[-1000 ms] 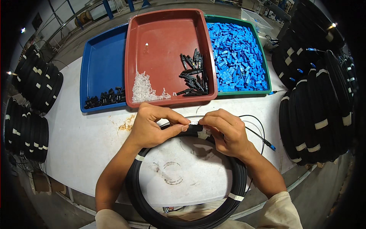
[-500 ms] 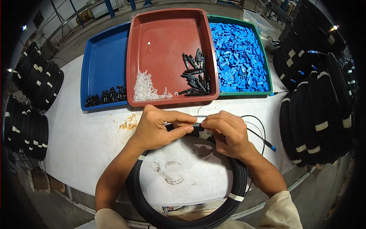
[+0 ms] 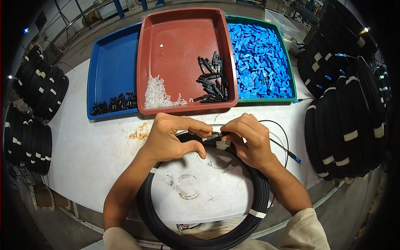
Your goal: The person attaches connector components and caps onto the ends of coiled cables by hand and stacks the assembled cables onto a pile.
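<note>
My right hand (image 3: 252,139) pinches a slim black cable connector (image 3: 215,136) with a pale tip, pointing left. Around its left end hovers my left hand (image 3: 168,137), thumb and fingers spread apart; its fingertips are close to the tip, and I cannot tell whether they touch it. Below both hands a black cable coil (image 3: 260,191), bound with white tape, overhangs the table's near edge. A loose cable end with a blue connector (image 3: 296,159) sticks out to the right of my right hand.
Beyond my hands stand a blue tray (image 3: 112,71) with small black parts, a red tray (image 3: 183,37) with white caps and black connectors, and a green tray (image 3: 291,75) full of blue pieces. Stacks of black coils flank the white table (image 3: 91,166), left (image 3: 27,143) and right (image 3: 346,129).
My left thumb has come away from the fingers and dropped, so the connector now shows between my hands. My right hand keeps its pinch.
</note>
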A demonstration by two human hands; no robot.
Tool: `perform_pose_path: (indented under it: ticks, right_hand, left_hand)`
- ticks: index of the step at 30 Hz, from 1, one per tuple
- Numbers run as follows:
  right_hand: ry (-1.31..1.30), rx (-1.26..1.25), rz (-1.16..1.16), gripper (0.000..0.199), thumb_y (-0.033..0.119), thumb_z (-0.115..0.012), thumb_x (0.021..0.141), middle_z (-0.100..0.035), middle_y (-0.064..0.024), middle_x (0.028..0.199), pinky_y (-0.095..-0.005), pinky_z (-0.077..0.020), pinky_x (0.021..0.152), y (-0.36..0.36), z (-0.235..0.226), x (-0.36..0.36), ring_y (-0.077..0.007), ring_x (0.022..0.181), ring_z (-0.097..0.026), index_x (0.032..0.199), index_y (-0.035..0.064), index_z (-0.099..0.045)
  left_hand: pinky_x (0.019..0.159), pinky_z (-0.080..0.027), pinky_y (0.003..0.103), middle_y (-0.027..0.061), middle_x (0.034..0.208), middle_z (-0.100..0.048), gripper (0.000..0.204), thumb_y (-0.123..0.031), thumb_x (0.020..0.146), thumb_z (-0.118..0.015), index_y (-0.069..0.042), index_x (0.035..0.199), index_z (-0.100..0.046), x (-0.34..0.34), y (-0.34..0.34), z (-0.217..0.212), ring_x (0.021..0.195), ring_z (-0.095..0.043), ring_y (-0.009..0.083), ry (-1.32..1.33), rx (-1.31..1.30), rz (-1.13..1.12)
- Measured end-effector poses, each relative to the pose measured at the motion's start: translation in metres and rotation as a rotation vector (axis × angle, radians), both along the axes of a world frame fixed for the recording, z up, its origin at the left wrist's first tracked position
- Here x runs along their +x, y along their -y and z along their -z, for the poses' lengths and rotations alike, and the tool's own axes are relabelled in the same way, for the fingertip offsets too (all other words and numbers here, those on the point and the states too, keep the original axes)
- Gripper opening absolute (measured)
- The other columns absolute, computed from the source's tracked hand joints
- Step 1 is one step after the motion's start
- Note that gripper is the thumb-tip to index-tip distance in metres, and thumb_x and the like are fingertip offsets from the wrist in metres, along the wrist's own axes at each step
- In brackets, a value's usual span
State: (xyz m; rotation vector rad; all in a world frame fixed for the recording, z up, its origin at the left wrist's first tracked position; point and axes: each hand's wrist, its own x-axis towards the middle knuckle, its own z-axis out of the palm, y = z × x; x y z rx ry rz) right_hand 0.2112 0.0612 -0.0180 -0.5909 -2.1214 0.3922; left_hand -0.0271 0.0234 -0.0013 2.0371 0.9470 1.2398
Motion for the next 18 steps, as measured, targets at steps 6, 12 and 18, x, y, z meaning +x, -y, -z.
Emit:
perform_pose_path:
  ticks: [6,12,18]
  right_hand:
    - [-0.006,-0.008,-0.083,0.021,0.004,-0.081,0.074,-0.064,-0.0056,0.079,-0.0376,-0.0433,0.065,-0.0002,0.0003,0.0001,-0.0251,0.071,-0.06,0.09,0.0057,-0.069]
    - [0.034,0.027,-0.142,0.022,0.004,-0.082,0.07,-0.063,-0.0056,0.077,-0.0367,-0.0434,0.065,-0.0017,0.0002,-0.0011,-0.0252,0.07,-0.06,0.087,0.0057,-0.068]
    - [0.023,0.066,-0.158,0.024,0.003,-0.082,0.067,-0.061,-0.0064,0.074,-0.0376,-0.045,0.059,0.0005,0.0015,-0.0012,-0.0255,0.066,-0.06,0.085,0.0048,-0.067]
  left_hand:
    - [0.069,-0.058,0.027,0.0113,0.084,-0.078,0.033,-0.007,0.061,-0.094,-0.002,0.091,-0.08,0.0012,0.003,-0.0046,0.074,-0.076,0.0193,-0.08,-0.067,-0.006]
    - [0.061,-0.054,0.028,0.0096,0.077,-0.077,0.033,-0.012,0.058,-0.094,-0.004,0.086,-0.081,0.0014,0.0051,-0.005,0.064,-0.072,0.0197,-0.16,-0.085,0.022]
    - [0.056,-0.05,0.027,0.0076,0.071,-0.075,0.033,-0.013,0.056,-0.097,-0.002,0.081,-0.079,0.0037,0.0061,-0.0039,0.059,-0.067,0.018,-0.22,-0.015,0.033]
